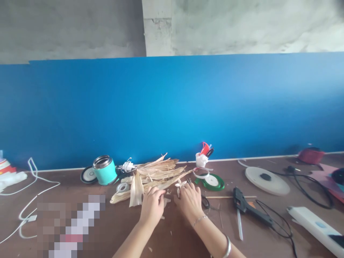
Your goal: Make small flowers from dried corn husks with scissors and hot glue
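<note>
My left hand (153,201) is over the table with fingers curled and thumb turned inward; whatever lies under its fingertips is hidden. It is right beside a pile of dried corn husks (158,172). My right hand (190,199) has bent fingers closed at a small pale husk flower (180,184), whose petals show beyond thumb and forefinger. Small husk scraps (167,200) lie between the hands. Close to the right hand are dark scissor handles (205,202), partly hidden, and a green ribbon roll (220,183).
Right: a black glue gun (239,200) with its cord, a thin stick (225,197), a round white lid (267,181) and a white power strip (317,225). Back: a turquoise jar (104,172), a white cup with tools (201,160) and a blue partition (172,107). White cables (34,190) lie left.
</note>
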Motion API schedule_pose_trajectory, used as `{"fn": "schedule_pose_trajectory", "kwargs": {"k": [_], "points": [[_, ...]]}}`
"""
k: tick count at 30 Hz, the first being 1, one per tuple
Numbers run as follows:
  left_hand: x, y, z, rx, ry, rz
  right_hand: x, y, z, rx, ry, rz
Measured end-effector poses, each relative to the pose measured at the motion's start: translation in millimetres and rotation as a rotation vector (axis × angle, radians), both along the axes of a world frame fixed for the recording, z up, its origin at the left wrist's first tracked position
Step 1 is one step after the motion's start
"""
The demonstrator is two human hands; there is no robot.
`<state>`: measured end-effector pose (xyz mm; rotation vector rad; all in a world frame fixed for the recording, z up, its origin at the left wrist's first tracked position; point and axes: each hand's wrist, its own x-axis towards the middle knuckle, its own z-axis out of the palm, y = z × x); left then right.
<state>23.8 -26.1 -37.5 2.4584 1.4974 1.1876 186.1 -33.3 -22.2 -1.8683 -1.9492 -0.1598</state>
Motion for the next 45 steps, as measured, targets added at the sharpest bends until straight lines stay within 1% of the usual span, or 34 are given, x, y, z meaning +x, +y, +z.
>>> {"fn": "schedule_pose_trajectory", "kwargs": {"k": [5, 8, 11, 13, 16, 18, 19, 21, 24, 27, 30, 31, 32, 34, 36, 37, 38, 41, 45], "points": [[1.6, -1.4, 1.1, 0.045, -0.030, -0.022, 2.2, 2.7, -0.8, 0.000, -0.007, 0.027], [1.6, -2.0, 1.6, 0.040, -0.061, -0.059, 6.0, 2.3, 2.4, 0.009, 0.094, 0.113], [1.9, -1.9, 3.5, 0.028, -0.107, -0.109, 6.1, 1.8, 7.4, -0.010, 0.295, 0.274], [2.0, -1.2, 5.5, -0.003, -0.149, -0.119, 4.0, 1.9, 10.3, -0.061, 0.472, 0.357], [1.1, -0.1, 8.4, -0.067, -0.242, -0.118, 0.6, 2.9, 12.2, -0.211, 0.770, 0.405], [-0.3, -0.5, 10.0, -0.077, -0.299, -0.105, -0.2, 4.0, 12.1, -0.302, 0.890, 0.416], [-1.1, -1.3, 10.8, -0.060, -0.310, -0.093, -0.1, 4.7, 11.8, -0.335, 0.919, 0.424], [-2.7, -3.9, 12.3, 0.018, -0.271, -0.078, 0.5, 5.7, 11.5, -0.388, 0.968, 0.449], [-4.2, -8.7, 14.7, 0.165, -0.127, -0.100, 0.6, 6.3, 12.5, -0.450, 1.040, 0.493], [-4.4, -12.5, 18.1, 0.241, -0.041, -0.120, -0.5, 5.3, 15.6, -0.479, 1.074, 0.520], [-3.9, -13.8, 21.3, 0.240, -0.039, -0.136, -1.1, 2.5, 19.6, -0.478, 1.085, 0.510], [-3.7, -13.6, 21.8, 0.228, -0.047, -0.134, -1.0, 1.2, 20.9, -0.452, 1.083, 0.501], [-3.5, -13.2, 21.8, 0.215, -0.055, -0.128, -0.8, -0.4, 22.1, -0.395, 1.056, 0.496], [-3.0, -11.8, 20.6, 0.190, -0.063, -0.106, -0.4, -3.8, 23.8, -0.205, 0.888, 0.516], [-2.4, -10.3, 18.4, 0.173, -0.054, -0.088, -0.6, -6.8, 24.3, 0.008, 0.615, 0.537], [-2.1, -9.6, 17.1, 0.166, -0.047, -0.084, -0.9, -8.0, 24.0, 0.084, 0.484, 0.536], [-1.7, -9.0, 16.1, 0.159, -0.040, -0.083, -1.5, -8.7, 23.3, 0.129, 0.387, 0.524], [-0.8, -8.1, 14.5, 0.153, -0.012, -0.085, -3.1, -9.1, 19.9, 0.180, 0.247, 0.484], [0.9, -9.5, 16.0, 0.168, 0.052, -0.081, -4.8, -8.1, 15.6, 0.217, 0.215, 0.500]]}}
